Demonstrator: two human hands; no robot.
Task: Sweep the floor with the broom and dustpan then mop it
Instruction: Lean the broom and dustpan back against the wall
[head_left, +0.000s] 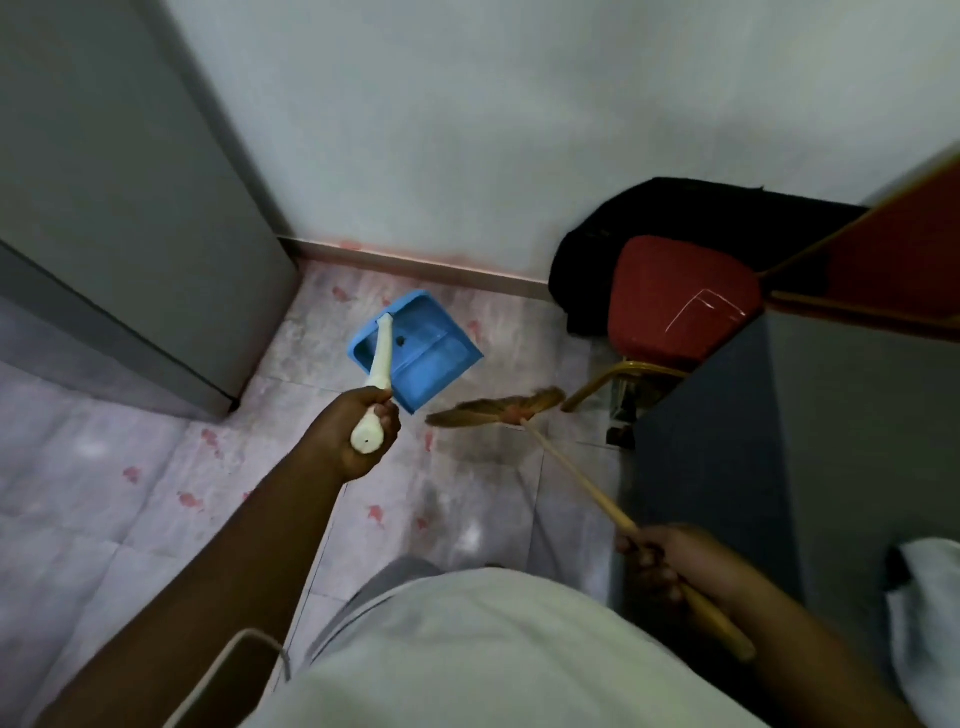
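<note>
A blue dustpan (426, 349) with a long white handle rests on the pale tiled floor (130, 467) near the wall, a small dark bit of dirt inside it. My left hand (358, 434) is shut on the top end of that white handle. A straw broom (501, 408) on a thin wooden stick has its bristles on the floor just right of the dustpan's front edge. My right hand (670, 564) grips the stick low at the right. The floor shows red stains.
A grey cabinet (119, 218) stands at the left. A red padded chair (675, 301) with gold legs and a black bag (675, 213) sit against the white wall at the right. A dark grey table side (779, 441) blocks the right.
</note>
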